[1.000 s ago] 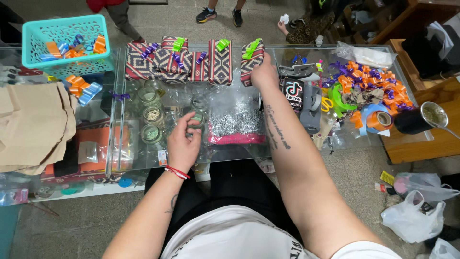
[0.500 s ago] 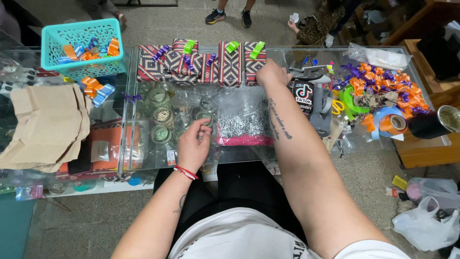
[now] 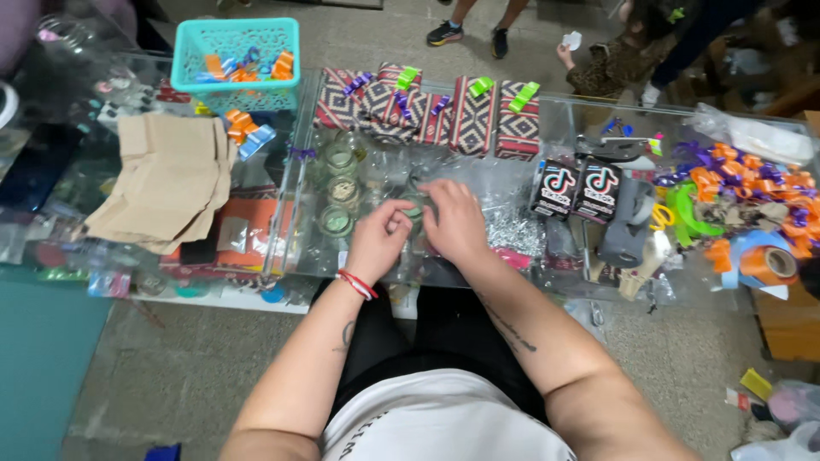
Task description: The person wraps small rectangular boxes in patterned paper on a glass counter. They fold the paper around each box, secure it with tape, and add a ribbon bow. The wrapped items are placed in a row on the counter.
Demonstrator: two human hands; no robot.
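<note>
My left hand (image 3: 378,237) and my right hand (image 3: 457,220) meet over the middle of the glass table (image 3: 564,119). Between their fingers is a small glass jar (image 3: 416,205) with a greenish lid, mostly hidden by the fingers. Both hands close around it. A red cord bracelet sits on my left wrist. Just left of the hands stand more small glass jars (image 3: 337,189). Beyond the hands is a row of patterned gift boxes (image 3: 474,115) topped with green and purple bows.
A teal basket (image 3: 235,64) of ribbon bows stands at the back left, with brown paper bags (image 3: 166,183) nearer. Right of the hands: a bag of silver bits (image 3: 512,229), two black boxes (image 3: 581,188), ribbon bows (image 3: 735,183), an orange tape roll (image 3: 769,265). Another person's feet (image 3: 465,32) are beyond the table.
My right hand has drawn back from the patterned boxes to the middle of the table and joined my left hand on the small jar.
</note>
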